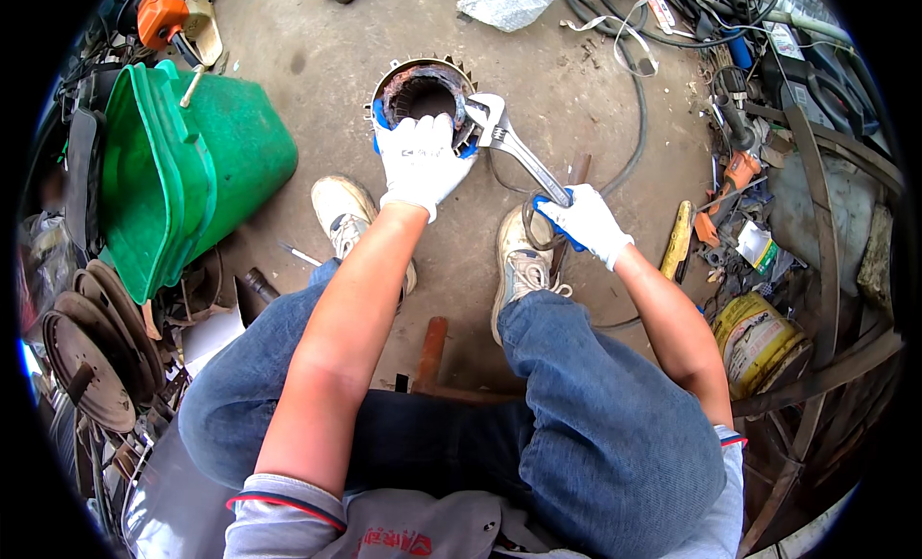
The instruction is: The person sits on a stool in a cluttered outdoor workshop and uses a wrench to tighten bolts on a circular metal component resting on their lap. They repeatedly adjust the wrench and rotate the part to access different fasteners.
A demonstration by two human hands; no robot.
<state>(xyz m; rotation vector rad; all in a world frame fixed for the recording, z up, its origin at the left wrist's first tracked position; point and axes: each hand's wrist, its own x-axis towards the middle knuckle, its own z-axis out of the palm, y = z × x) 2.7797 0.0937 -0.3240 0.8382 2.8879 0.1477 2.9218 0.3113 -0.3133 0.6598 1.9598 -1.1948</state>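
A round electric motor stator (pixel 458 82) with a finned metal housing stands on the floor ahead of my feet, its open bore facing up and worn windings inside. Over its near rim lies my left hand (pixel 423 160), in a white glove with blue on the palm side, the fingers gripping the edge. My right hand (pixel 588 225), gloved the same way, is wrapped round the handle end of a silver adjustable wrench (pixel 526 157). The wrench's jaw head is at the right side of the stator's rim; whether the jaws grip a part there cannot be made out.
A green plastic bin (pixel 230 156) lies on its side to the left, with rusty discs (pixel 91 367) nearer me. Cables (pixel 639 127) run across the floor at right. Beyond them are an orange power tool (pixel 735 184), a yellow bucket (pixel 759 343) and scrap metal strips. Clear plastic wrap (pixel 506 4) lies far ahead.
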